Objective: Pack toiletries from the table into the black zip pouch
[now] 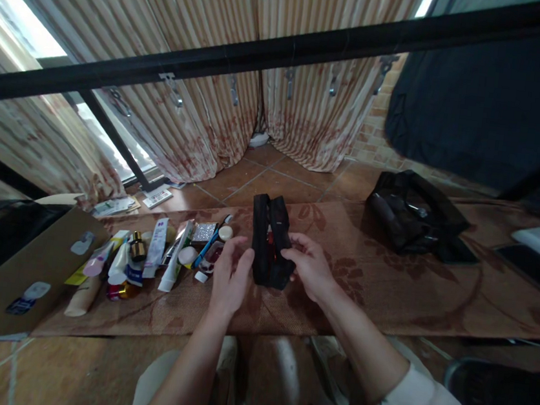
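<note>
A small black zip pouch stands in front of me on the patterned cloth, its top unzipped. Something reddish shows in its opening, too dark to name. My right hand pinches the pouch's right side between thumb and fingers. Close by the left side is my left hand, thumb and fingers apart, holding nothing. Just beyond it lie a blue toothbrush, a white tube, a glittery square case and a small round white jar.
More tubes and bottles, including a beige tube, lie beside a cardboard box at left. A black bag sits to the right, near a dark flat device. A black metal bar with hooks crosses before the curtains.
</note>
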Tool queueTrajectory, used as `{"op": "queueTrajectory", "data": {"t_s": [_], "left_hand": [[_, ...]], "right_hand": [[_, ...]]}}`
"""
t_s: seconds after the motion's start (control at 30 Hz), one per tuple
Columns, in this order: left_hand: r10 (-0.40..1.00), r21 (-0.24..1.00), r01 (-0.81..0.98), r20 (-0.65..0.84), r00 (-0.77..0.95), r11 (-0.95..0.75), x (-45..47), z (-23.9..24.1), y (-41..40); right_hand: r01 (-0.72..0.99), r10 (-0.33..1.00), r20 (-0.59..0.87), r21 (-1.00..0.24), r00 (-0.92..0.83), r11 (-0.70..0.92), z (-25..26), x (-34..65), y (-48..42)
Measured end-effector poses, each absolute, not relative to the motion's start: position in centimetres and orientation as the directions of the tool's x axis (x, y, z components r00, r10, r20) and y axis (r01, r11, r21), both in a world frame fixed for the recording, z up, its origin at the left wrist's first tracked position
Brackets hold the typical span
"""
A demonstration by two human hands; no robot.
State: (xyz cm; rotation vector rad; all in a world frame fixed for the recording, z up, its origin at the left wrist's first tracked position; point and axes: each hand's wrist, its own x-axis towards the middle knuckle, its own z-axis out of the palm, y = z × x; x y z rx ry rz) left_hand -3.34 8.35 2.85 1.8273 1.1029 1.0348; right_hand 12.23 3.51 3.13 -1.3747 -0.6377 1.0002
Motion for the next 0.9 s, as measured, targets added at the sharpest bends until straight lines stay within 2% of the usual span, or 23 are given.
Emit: {"op": "queueTrajectory", "data": {"t_s": [0.07,0.13,0.3,0.37,0.5,0.63,0.77,0.9], "left_hand": [[0.930,0.885,0.334,0.236,0.282,-0.325,-3.5,2.9,8.5],[0.934,0.883,0.361,0.195,0.299,-0.300,-3.4,2.6,8.5],[0.925,0.882,0.354,0.194,0.326,-0.310,-2.7,1.9,8.2],[0.930,0.893,0.330,0.207,0.303,-0.306,-2.5,2.0,8.2],[0.947,0.921,0.279,0.205,0.246,-0.271,-2.9,2.4,8.1],[0.948,0.940,0.239,0.177,0.264,-0.242,-3.6,2.7,8.0],[0.939,0.944,0.240,0.144,0.313,-0.225,-4.1,2.8,7.8],[0.921,0.922,0.254,0.198,0.336,-0.291,-4.3,2.8,7.6]], "right_hand": [[-0.215,0.867,-0.187,-0.972,0.462,-0.095,3.3,12.0,3.5],[-0.153,0.860,-0.157,-0.984,0.485,-0.093,3.0,12.1,3.6],[0.236,0.761,0.061,-0.964,0.646,-0.122,2.0,13.1,4.0],[0.311,0.748,0.099,-0.939,0.657,-0.149,1.7,13.5,4.1],[0.247,0.746,0.123,-0.967,0.654,-0.057,1.1,14.3,4.3],[0.154,0.707,0.134,-0.987,0.695,0.036,0.7,14.9,4.4],[0.176,0.730,0.104,-0.984,0.675,-0.023,0.6,14.9,4.3],[0.255,0.712,0.109,-0.962,0.694,-0.102,0.6,14.9,4.0]]}}
